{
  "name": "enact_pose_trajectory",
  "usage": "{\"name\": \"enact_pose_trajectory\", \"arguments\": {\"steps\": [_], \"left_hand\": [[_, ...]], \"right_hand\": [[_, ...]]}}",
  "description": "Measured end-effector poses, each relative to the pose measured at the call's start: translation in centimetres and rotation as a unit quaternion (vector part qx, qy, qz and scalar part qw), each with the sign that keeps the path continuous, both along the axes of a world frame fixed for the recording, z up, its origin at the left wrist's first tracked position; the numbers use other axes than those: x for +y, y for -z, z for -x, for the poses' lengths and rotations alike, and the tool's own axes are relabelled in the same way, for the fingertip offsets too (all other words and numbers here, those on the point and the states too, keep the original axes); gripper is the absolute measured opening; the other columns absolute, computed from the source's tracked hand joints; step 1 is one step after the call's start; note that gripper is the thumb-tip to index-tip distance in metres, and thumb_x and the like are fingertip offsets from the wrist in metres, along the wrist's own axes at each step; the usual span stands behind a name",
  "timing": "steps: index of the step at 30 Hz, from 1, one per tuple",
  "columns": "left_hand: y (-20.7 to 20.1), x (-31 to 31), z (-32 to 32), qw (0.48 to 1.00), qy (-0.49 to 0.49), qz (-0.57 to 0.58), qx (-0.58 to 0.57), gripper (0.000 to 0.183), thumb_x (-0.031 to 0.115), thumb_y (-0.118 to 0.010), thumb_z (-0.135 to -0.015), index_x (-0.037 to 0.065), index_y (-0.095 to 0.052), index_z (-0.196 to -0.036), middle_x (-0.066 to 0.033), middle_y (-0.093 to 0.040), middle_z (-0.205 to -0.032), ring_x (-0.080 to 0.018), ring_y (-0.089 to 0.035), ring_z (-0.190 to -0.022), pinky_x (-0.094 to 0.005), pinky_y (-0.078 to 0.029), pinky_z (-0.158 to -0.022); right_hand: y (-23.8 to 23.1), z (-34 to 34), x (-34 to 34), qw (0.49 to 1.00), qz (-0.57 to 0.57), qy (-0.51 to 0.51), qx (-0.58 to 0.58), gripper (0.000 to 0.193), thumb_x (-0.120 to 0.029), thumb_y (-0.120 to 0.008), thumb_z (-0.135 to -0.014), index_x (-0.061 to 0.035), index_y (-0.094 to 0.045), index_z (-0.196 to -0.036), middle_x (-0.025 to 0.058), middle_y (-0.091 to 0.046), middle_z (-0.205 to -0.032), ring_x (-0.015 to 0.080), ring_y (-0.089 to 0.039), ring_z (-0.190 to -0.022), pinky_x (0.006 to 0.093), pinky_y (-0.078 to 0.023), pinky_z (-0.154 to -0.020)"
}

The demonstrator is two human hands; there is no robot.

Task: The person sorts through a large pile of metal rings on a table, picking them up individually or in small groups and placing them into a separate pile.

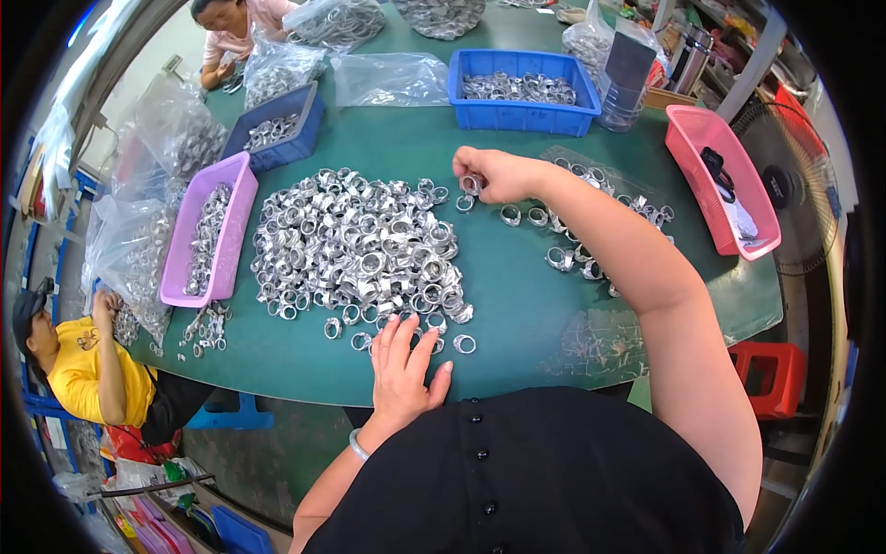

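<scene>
Head view: apparently sorting by hand — pinching metal ring (472, 191) in right hand (489, 175), between large ring pile (360, 245) and smaller scatter (581, 255); holding left hand (403, 369) at pile's near edge, fingers loosely apart, gripping nothing visible. Next, likely: placing pinched ring — keeping groups unmixed.

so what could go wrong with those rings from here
The left hand, at the near edge of the large ring pile, might nudge loose rings off the table. The right forearm, over the smaller ring group, could scatter it if lowered.
</scene>
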State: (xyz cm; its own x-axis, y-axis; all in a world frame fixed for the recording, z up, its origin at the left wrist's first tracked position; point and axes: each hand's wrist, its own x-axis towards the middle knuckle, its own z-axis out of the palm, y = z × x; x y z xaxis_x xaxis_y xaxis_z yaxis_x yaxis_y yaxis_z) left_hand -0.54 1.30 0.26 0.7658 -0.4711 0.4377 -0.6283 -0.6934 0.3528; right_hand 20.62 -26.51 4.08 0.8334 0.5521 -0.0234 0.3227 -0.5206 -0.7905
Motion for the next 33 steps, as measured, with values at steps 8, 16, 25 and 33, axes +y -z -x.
{"name": "enact_pose_trajectory", "arguments": {"steps": [8,16,25,33], "left_hand": [[0.1,0.1,0.0,1.000,0.000,0.005,-0.003,0.048,0.022,-0.073,-0.072,0.005,-0.060,-0.115,-0.0189,-0.049,-0.127,-0.0406,-0.043,-0.120,-0.0514,-0.033,-0.099],[-0.1,0.2,0.1,1.000,-0.002,-0.008,0.005,0.050,0.021,-0.073,-0.071,0.005,-0.060,-0.115,-0.0192,-0.049,-0.128,-0.0408,-0.043,-0.120,-0.0520,-0.033,-0.099],[-0.3,0.0,-0.1,1.000,0.006,0.003,0.007,0.051,0.019,-0.075,-0.070,0.005,-0.060,-0.116,-0.0190,-0.049,-0.126,-0.0412,-0.043,-0.119,-0.0521,-0.034,-0.098],[0.0,0.1,0.0,1.000,0.004,0.001,0.005,0.052,0.021,-0.075,-0.069,0.005,-0.059,-0.116,-0.0193,-0.049,-0.126,-0.0413,-0.044,-0.119,-0.0524,-0.034,-0.098]], "right_hand": [[-1.1,1.7,1.8,0.966,0.199,-0.065,-0.154,0.024,-0.014,-0.066,-0.073,-0.0090,-0.059,-0.095,0.0133,-0.059,-0.104,0.0342,-0.058,-0.098,0.0435,-0.048,-0.082],[-3.8,0.3,2.6,0.882,0.456,-0.017,-0.116,0.052,-0.019,-0.069,-0.072,-0.0119,-0.057,-0.122,0.0126,-0.058,-0.117,0.0326,-0.051,-0.115,0.0446,-0.048,-0.091],[-1.4,-1.7,4.0,0.958,0.247,-0.055,-0.135,0.056,-0.014,-0.072,-0.072,-0.0161,-0.051,-0.124,0.0139,-0.054,-0.116,0.0340,-0.051,-0.113,0.0421,-0.044,-0.094],[-4.8,0.1,1.7,0.866,0.488,-0.041,-0.104,0.057,-0.010,-0.072,-0.066,-0.0107,-0.055,-0.121,0.0132,-0.062,-0.111,0.0328,-0.054,-0.112,0.0414,-0.050,-0.088]]}}
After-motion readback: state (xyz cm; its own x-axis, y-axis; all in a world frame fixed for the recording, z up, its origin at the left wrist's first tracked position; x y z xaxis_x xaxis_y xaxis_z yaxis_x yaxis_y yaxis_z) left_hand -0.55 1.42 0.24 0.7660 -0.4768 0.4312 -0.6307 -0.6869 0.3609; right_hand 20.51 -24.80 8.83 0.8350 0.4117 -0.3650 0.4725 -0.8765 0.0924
